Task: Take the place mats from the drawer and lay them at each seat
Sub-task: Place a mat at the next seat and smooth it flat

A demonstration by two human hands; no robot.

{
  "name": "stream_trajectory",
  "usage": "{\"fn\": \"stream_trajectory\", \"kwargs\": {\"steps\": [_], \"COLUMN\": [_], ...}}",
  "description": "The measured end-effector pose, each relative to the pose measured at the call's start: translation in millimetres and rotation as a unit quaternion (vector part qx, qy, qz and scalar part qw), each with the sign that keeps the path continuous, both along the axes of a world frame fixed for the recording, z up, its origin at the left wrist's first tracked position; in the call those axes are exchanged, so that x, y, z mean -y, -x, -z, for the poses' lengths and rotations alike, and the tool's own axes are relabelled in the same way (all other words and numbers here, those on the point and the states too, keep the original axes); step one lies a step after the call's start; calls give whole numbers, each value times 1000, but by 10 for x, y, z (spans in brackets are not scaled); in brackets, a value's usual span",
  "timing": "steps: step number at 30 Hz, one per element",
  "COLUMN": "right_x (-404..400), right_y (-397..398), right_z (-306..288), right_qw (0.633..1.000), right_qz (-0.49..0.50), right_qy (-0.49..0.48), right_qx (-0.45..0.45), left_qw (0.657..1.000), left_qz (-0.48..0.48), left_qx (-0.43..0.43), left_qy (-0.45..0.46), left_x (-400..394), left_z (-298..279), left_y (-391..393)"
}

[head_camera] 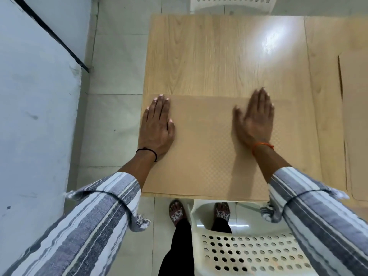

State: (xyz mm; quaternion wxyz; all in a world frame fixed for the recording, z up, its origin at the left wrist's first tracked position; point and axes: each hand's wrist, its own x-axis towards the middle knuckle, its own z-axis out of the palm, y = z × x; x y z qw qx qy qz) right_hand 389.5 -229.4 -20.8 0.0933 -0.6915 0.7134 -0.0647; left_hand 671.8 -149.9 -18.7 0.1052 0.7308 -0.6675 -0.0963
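A tan place mat (pixel 205 148) with a fine dotted texture lies flat on the near edge of the light wooden table (pixel 209 56). My left hand (pixel 157 126) rests flat on the mat's left side, fingers straight. My right hand (pixel 255 118) is flat over the mat's right side, fingers straight and slightly blurred. Another tan mat (pixel 356 126) lies on the table at the far right, partly cut off by the frame.
A white perforated plastic chair (pixel 249 251) stands right below the table edge at my legs. Another white chair (pixel 229 3) is across the table. A pale wall (pixel 29 116) runs along the left, with tiled floor (pixel 111 116) between it and the table.
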Motion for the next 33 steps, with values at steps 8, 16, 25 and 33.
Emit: {"fn": "stream_trajectory", "kwargs": {"steps": [8, 16, 25, 33], "right_x": [39, 57, -193, -1567], "right_y": [288, 298, 507, 919], "right_z": [-37, 41, 7, -77], "right_qw": [999, 999, 1000, 998], "right_qz": [42, 37, 15, 52], "right_qy": [-4, 16, 1, -15], "right_qx": [-1, -6, 17, -9], "left_qw": [999, 997, 998, 997], "left_qz": [-33, 76, 64, 61], "left_qx": [36, 1, 25, 26], "left_qy": [-22, -6, -8, -28], "left_x": [99, 158, 61, 45], "left_z": [-94, -139, 32, -8], "left_y": [193, 1353, 1445, 1470]}}
